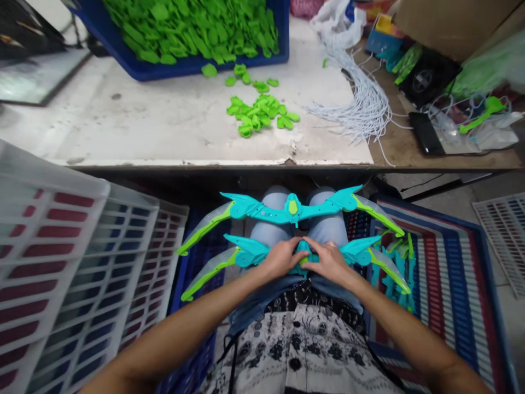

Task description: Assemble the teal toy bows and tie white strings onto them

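Turquoise and lime-green plastic makes up the near toy bow (250, 251), set across the person's legs (328, 232). The left hand (283, 258) and right hand (331, 261) meet at its middle, each grip clamped on it, thumbs (314, 267) by a small green piece (302, 261). Just beyond, a far toy bow (318, 211) lies over the same legs, untouched. Uneven pressing could leave the green piece crooked or loose; a shift of the legs could send the far toy bow sliding off, since nothing else seems to support it.

Both hands cover most of the near toy bow's centre, so whether the green piece is fully seated cannot be told. The blue bin (135, 68) on the desk (156, 126) is cut off at the top, and the turquoise parts (396, 268) at right are partly hidden.
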The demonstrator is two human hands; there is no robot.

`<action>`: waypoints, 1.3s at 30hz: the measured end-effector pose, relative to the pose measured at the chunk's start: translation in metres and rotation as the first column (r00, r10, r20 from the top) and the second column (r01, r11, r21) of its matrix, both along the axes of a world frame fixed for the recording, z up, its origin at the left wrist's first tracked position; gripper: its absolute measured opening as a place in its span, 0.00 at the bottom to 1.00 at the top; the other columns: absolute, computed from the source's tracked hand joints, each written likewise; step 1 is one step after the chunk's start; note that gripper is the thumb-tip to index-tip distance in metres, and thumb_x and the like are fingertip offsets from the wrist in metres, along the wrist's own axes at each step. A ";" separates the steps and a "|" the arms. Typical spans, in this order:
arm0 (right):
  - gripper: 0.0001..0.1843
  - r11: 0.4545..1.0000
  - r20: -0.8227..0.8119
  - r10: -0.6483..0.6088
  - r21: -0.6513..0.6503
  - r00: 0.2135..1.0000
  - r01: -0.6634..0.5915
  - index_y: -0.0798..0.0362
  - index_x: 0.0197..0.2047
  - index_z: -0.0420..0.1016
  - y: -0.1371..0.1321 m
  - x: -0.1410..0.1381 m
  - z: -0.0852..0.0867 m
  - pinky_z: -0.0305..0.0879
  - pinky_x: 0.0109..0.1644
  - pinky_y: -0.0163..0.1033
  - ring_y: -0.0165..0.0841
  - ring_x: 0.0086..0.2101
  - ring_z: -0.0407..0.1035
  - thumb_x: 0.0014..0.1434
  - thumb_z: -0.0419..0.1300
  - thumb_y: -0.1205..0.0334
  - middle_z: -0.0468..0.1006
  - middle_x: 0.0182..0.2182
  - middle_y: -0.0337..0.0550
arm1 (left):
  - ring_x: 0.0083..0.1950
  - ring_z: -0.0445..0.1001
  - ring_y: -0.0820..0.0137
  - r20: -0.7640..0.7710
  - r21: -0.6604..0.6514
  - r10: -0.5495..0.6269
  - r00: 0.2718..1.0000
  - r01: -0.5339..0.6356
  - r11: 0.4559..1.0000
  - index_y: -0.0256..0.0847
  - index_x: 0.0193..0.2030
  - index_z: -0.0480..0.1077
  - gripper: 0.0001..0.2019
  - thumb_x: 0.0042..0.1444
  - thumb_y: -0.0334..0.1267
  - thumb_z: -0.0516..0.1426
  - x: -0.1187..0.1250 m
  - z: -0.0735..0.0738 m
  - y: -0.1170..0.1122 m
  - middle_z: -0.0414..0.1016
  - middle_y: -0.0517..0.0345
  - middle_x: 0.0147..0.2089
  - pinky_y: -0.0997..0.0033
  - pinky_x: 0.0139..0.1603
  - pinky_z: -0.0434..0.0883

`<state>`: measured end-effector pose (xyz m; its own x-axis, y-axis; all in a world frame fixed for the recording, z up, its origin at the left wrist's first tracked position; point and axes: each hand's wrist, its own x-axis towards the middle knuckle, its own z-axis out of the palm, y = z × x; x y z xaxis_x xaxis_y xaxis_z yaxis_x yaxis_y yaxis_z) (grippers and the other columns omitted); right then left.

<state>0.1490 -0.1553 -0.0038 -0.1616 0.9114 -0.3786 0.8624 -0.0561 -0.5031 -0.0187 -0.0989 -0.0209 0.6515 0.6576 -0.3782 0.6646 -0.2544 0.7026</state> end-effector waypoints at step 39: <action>0.13 0.745 0.174 0.023 0.653 0.984 -0.133 0.55 0.45 0.78 0.194 0.062 0.058 0.61 0.52 0.50 0.44 0.46 0.65 0.61 0.57 0.60 0.75 0.44 0.52 | 0.25 0.68 0.73 0.139 -0.473 -0.082 0.987 0.139 0.870 0.37 0.39 0.70 0.26 0.54 0.62 0.52 -0.004 0.024 0.064 0.73 0.59 0.30 0.74 0.29 0.62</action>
<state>0.2112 0.0391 0.0547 -0.2365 0.9279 0.2882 0.9143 0.3129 -0.2572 -0.0228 -0.0353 0.0026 0.7654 0.3350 -0.5495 0.5628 0.0658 0.8240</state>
